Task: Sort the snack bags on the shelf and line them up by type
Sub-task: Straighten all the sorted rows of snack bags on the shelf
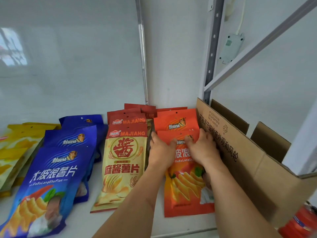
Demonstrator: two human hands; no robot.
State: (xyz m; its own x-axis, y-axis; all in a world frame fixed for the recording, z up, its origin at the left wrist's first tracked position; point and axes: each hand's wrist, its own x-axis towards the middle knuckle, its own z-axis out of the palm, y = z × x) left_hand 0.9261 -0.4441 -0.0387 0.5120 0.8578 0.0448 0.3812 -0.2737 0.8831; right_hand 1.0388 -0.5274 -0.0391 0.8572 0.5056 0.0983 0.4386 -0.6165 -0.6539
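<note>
Four rows of snack bags lie flat on the white shelf (120,225): yellow bags (15,152) far left, blue bags (51,177), beige-and-red Majiang bags (123,162), and orange bags (185,191) on the right. My left hand (161,152) and my right hand (202,148) both rest on the front orange bag. Their fingers reach over its upper edge and the thumbs lie on its face near the logo. The fingertips are partly hidden between the stacked orange bags.
An open cardboard box (248,157) stands at the shelf's right end, its flap right beside my right hand. A shelf upright (212,48) rises behind it. A red object (303,220) shows at the bottom right. A white wall backs the shelf.
</note>
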